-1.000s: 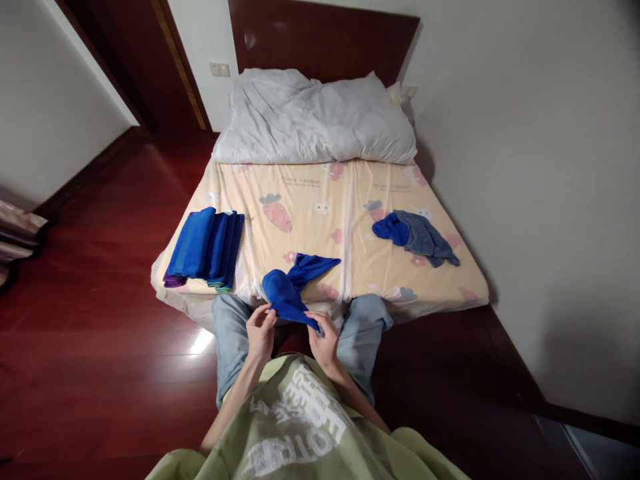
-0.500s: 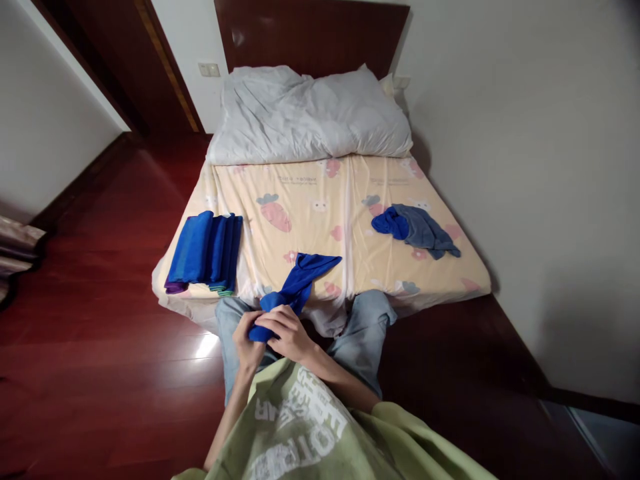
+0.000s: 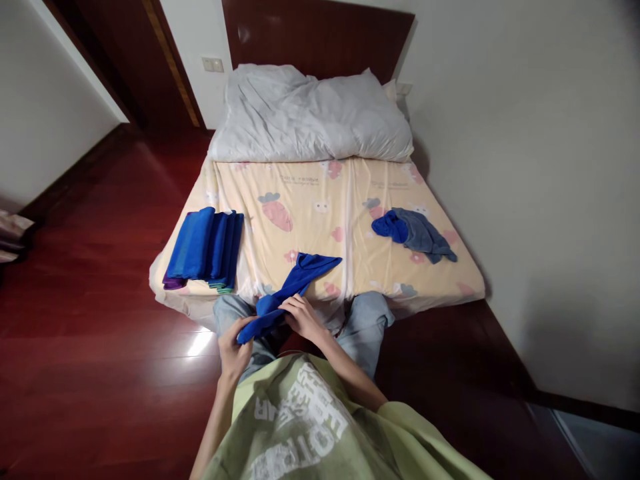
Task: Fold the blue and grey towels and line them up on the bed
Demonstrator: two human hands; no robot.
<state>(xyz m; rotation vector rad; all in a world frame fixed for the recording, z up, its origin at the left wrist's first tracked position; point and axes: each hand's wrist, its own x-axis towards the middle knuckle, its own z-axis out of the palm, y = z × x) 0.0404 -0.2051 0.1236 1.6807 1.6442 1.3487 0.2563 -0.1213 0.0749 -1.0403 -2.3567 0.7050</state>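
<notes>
A blue cloth [image 3: 295,280] runs from the front part of the bed down to my lap, its far end lying in a point on the sheet. My left hand [image 3: 234,350] is closed on the cloth's near left end. Fingers of my right hand [image 3: 302,316] pinch its edge a little farther right. Between both hands the cloth is stretched in a narrow, bunched strip. On the bed's left side lies a row of folded blue cloths [image 3: 193,245], with purple and green edges showing underneath. A crumpled blue cloth [image 3: 391,227] and a grey-blue one [image 3: 426,235] lie together on the right.
The bed's patterned yellow sheet [image 3: 300,189] spreads in front of my knees. A white quilt [image 3: 315,120] lies across its far end, against a dark headboard [image 3: 320,37]. Red wooden floor [image 3: 100,267] is at the left, and a pale wall [image 3: 500,167] stands at the right.
My hands have moved apart, the left one toward the lower left and the right one slightly right and up. The cloth bunched between them is now drawn out into a strip.
</notes>
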